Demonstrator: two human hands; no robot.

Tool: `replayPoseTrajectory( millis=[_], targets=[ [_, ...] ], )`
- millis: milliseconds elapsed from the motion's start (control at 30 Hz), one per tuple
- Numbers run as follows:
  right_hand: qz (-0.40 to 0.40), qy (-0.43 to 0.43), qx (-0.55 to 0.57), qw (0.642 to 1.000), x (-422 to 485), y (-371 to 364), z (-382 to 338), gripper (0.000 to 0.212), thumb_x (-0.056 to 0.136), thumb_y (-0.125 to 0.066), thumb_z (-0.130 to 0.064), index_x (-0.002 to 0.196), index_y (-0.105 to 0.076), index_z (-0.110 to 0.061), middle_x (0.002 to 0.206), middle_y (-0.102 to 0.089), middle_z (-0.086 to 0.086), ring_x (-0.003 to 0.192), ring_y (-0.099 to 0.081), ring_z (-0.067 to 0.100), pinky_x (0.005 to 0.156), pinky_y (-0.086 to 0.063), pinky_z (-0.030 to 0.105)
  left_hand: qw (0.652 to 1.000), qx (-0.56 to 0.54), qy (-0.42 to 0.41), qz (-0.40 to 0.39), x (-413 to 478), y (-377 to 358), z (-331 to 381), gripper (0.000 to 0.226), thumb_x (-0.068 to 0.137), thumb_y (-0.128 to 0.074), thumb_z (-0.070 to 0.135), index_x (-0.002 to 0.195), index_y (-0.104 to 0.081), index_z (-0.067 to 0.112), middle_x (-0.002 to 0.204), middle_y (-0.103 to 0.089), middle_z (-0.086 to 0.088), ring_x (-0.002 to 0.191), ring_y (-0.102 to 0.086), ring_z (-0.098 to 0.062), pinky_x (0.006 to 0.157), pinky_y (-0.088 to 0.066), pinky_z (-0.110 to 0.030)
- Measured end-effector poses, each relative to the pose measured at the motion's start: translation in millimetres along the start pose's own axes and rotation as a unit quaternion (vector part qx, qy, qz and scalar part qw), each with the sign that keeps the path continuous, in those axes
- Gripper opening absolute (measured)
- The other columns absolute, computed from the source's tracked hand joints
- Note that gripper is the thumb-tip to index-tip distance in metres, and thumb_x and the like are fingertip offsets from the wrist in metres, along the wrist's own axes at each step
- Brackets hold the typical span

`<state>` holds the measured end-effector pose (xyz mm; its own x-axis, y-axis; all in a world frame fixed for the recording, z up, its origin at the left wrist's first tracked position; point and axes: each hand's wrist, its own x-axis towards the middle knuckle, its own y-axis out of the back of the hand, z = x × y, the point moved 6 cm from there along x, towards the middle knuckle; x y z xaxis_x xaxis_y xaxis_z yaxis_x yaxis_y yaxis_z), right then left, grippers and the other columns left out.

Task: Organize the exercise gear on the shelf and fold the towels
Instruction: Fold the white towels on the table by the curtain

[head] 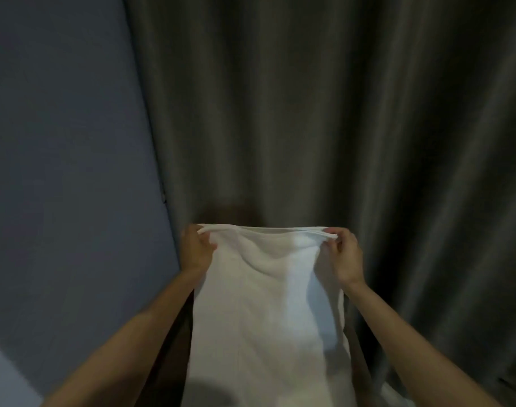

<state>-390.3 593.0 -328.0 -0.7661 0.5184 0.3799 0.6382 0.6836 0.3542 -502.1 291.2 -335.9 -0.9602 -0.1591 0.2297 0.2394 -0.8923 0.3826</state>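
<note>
A white towel point(268, 312) hangs in front of me, stretched between both hands and running down past the bottom of the view. My left hand point(196, 249) pinches its top left corner. My right hand point(343, 254) pinches the top right corner. The top edge looks doubled over, with several layers held together. The towel sags slightly in the middle between the hands. Whatever lies behind and below the towel is hidden. No shelf or exercise gear is in view.
A dark grey curtain point(339, 113) with vertical folds fills the background straight ahead and to the right. A blue-grey wall point(60, 142) stands on the left. The room is dim.
</note>
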Motion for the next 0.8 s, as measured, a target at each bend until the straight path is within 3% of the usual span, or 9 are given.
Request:
replayPoseTrajectory(
  millis=[67,167,267,367,400,467,533,633,800],
  targets=[
    [-0.053,-0.013,-0.018,0.998,5,-20,24,0.029,0.093,-0.051,0.003,0.121,-0.056,-0.004,0.131,-0.044,0.015,0.111,-0.049,0.023,0.098,-0.039,0.021,1.0,-0.013,-0.018,-0.02,2,-19,-17,0.032,0.093,-0.051,-0.001,0.125,-0.051,-0.001,0.139,-0.038,-0.017,0.118,-0.047,-0.023,0.105,-0.037,-0.029],
    [-0.11,-0.002,-0.108,0.988,-2,-46,59,0.036,0.086,-0.055,0.008,0.12,-0.06,-0.001,0.131,-0.046,0.021,0.117,-0.049,0.029,0.099,-0.031,0.018,0.989,0.044,-0.124,-0.06,-17,-47,-36,0.047,0.095,-0.047,0.0,0.142,-0.04,0.007,0.155,-0.016,-0.014,0.134,-0.031,-0.017,0.106,-0.019,-0.013],
    [-0.184,0.013,-0.155,0.971,-35,-90,97,0.035,0.09,-0.053,0.001,0.123,-0.06,-0.005,0.132,-0.053,0.016,0.125,-0.048,0.032,0.108,-0.029,0.031,0.954,0.159,-0.193,-0.166,-51,-97,-74,0.045,0.1,-0.042,0.012,0.145,-0.035,0.014,0.157,-0.018,-0.006,0.145,-0.019,-0.021,0.115,-0.013,-0.024],
    [-0.256,0.027,-0.263,0.93,-82,-134,141,0.044,0.102,-0.033,-0.03,0.146,-0.035,-0.028,0.157,-0.025,0.0,0.146,-0.017,0.021,0.118,0.001,0.039,0.892,0.331,-0.142,-0.274,-87,-142,-131,0.051,0.103,-0.03,0.033,0.151,-0.013,0.027,0.16,-0.001,0.002,0.148,-0.001,-0.022,0.118,-0.004,-0.037],
    [-0.28,0.023,-0.305,0.91,-92,-143,157,0.048,0.103,-0.025,-0.038,0.15,-0.021,-0.035,0.16,-0.012,-0.002,0.148,-0.004,0.021,0.117,0.006,0.041,0.879,0.358,-0.151,-0.277,-97,-150,-142,0.052,0.102,-0.032,0.036,0.151,-0.016,0.027,0.159,-0.003,-0.002,0.147,-0.005,-0.028,0.118,-0.006,-0.042],
    [-0.291,0.03,-0.37,0.882,-101,-149,178,0.051,0.099,-0.009,-0.05,0.147,0.007,-0.045,0.16,0.013,-0.006,0.146,0.016,0.022,0.114,0.016,0.043,0.882,0.353,-0.207,-0.236,-108,-153,-147,0.052,0.094,-0.054,0.035,0.142,-0.042,0.022,0.151,-0.03,-0.013,0.138,-0.031,-0.041,0.11,-0.024,-0.058],
    [-0.264,0.055,-0.416,0.869,-99,-145,185,0.053,0.091,0.007,-0.06,0.141,0.02,-0.049,0.154,0.025,-0.009,0.143,0.024,0.021,0.113,0.022,0.043,0.893,0.347,-0.234,-0.17,-105,-151,-155,0.05,0.086,-0.066,0.037,0.132,-0.056,0.024,0.142,-0.047,-0.015,0.129,-0.044,-0.041,0.104,-0.032,-0.062],
    [-0.251,0.062,-0.425,0.868,-93,-144,186,0.057,0.089,0.004,-0.063,0.142,0.019,-0.048,0.153,0.026,-0.009,0.143,0.023,0.019,0.115,0.019,0.043,0.901,0.354,-0.207,-0.145,-94,-150,-162,0.05,0.089,-0.057,0.045,0.136,-0.05,0.03,0.147,-0.039,-0.016,0.136,-0.035,-0.039,0.111,-0.024,-0.059],
    [-0.285,0.058,-0.412,0.864,-99,-135,179,0.055,0.098,-0.013,-0.054,0.144,0.017,-0.044,0.158,0.02,-0.004,0.145,0.021,0.02,0.118,0.015,0.042,0.911,0.32,-0.222,-0.138,-96,-143,-163,0.046,0.09,-0.059,0.038,0.134,-0.053,0.025,0.144,-0.043,-0.017,0.134,-0.038,-0.04,0.11,-0.028,-0.059]
  ],
)
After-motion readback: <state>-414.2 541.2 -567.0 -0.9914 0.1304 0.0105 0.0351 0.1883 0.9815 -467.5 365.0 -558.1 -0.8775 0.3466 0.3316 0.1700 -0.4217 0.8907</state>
